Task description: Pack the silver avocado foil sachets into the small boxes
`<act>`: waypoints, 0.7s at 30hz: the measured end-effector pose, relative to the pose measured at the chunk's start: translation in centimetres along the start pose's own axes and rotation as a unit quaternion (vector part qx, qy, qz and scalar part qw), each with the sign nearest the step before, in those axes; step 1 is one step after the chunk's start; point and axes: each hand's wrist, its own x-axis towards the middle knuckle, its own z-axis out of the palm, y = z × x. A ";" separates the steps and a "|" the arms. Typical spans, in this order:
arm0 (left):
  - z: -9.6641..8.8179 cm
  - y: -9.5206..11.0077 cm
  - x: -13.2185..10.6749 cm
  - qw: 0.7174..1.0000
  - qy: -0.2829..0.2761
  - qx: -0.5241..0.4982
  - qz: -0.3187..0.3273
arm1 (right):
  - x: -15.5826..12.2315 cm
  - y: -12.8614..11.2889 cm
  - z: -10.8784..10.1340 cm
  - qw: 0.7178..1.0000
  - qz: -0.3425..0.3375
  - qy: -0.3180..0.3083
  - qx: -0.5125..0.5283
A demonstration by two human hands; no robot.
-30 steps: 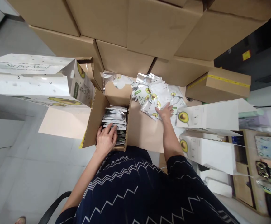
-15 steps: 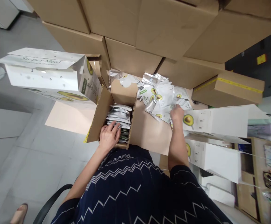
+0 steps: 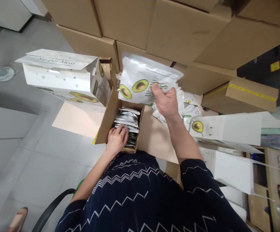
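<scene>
A silvery-white pouch [image 3: 140, 80] printed with avocado halves is pinched at its lower right by my right hand [image 3: 166, 102]. It hangs in the air just above and behind the open cardboard box [image 3: 109, 117]. Inside that box, a row of packed pouches [image 3: 127, 117] stands on edge. My left hand [image 3: 116, 139] reaches over the box's left wall, its fingers laid out on top of the row, gripping none of them visibly. Right of the box, a loose pile of the same pouches [image 3: 189, 108] lies partly hidden behind my right hand and the held pouch.
A white printed carton [image 3: 58, 80] stands open at the left. Stacked brown boxes [image 3: 130, 22] wall off the back. White cartons [image 3: 238, 129] jut in from the right, with a yellow-taped box [image 3: 251, 93] behind them. A chair arm [image 3: 48, 209] is at lower left.
My right hand has lifted a pouch off the pile and carried it left and upward towards the box. The left hand stays on the row of pouches. The whole view has shifted slightly.
</scene>
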 end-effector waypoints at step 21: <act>-0.4 0.2 -0.1 1.000 -0.010 -0.014 0.002 | 3.9 4.5 3.6 0.828 0.069 -0.327 -0.449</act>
